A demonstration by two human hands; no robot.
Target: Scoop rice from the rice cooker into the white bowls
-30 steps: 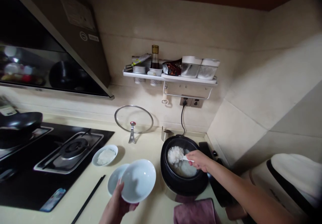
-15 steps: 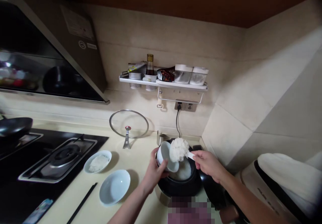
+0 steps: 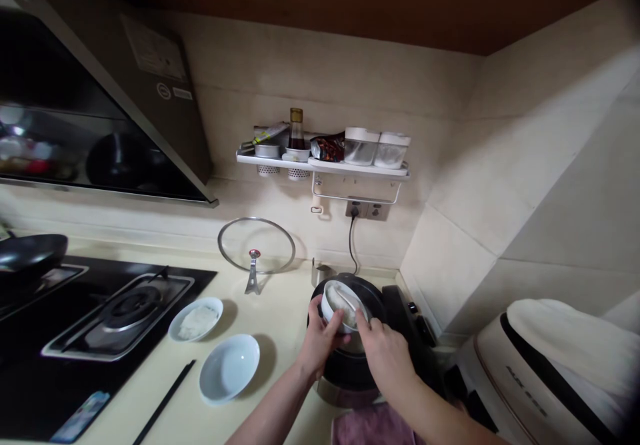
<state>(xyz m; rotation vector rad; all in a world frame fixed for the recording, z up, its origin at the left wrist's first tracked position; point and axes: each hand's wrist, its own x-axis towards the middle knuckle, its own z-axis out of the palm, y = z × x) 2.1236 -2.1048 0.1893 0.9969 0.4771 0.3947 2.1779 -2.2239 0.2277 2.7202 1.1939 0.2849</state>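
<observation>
Before pale wall tiles, gripping a round white bowl of rice in left hand, with a round black cooker beneath. Holding a white paddle with right hand, inside the bowl.

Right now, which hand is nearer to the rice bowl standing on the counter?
Left. The left hand is to the right of that rice bowl, holding another bowl over the cooker; the right hand is farther right, with the white spoon.
</observation>
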